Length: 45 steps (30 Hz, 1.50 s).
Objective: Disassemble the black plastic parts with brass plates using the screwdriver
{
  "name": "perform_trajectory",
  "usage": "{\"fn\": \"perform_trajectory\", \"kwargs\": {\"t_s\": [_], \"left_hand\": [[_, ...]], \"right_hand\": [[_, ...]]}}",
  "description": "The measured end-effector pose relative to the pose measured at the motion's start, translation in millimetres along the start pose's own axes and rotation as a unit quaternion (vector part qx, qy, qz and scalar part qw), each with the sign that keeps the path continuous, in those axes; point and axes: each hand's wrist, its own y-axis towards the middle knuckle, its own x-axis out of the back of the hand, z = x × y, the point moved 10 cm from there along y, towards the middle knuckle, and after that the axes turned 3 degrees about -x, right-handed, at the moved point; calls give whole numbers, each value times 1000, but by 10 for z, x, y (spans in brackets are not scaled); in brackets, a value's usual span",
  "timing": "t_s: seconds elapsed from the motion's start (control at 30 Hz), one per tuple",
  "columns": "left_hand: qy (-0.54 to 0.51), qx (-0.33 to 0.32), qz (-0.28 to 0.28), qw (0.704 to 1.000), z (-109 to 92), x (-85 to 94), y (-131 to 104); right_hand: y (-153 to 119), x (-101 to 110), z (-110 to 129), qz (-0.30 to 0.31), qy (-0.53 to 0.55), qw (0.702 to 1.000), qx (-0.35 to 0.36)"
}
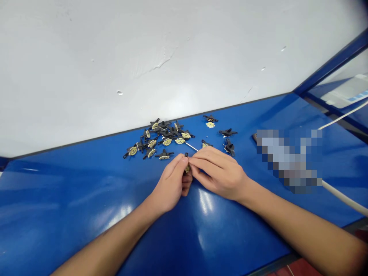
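Note:
My left hand (172,182) is closed around a small black plastic part with a yellowish disc (187,168), most of it hidden by the fingers. My right hand (217,168) meets it from the right, thumb and fingertips pinched together against the part. What lies in that pinch is too small to make out. A thin metal shaft (191,146) shows just beyond the right hand's knuckles; whether the hand holds it is hidden. Past both hands lies a pile of similar black parts with yellowish discs (167,142).
Several more black parts (229,147) lie scattered right of the pile, beside a loose yellowish disc (210,125). A pixelated flat object (283,159) rests on the blue table (71,199), with a pale cable (342,197) nearby. A white wall (143,57) borders the back.

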Motion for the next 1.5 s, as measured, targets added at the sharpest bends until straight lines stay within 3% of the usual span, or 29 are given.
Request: {"fn": "perform_trajectory", "kwargs": {"t_s": [0.33,0.63,0.97,1.27,1.5], "left_hand": [[77,9,13,997,-35,-29,-18],[94,-11,23,995,-72,-67,-57],[71,-4,0,997,-43,-13,-41],[52,-15,-16,998,-38,6,-61],[72,-20,-26,997,-35,15,-76]], "right_hand": [[-27,4,0,55,17,996,65],[0,98,-84,15,94,995,-15],[-44,133,-39,-4,90,996,-24],[-61,-2,-5,43,114,991,-52],[-81,-57,45,88,70,994,-15]]}}
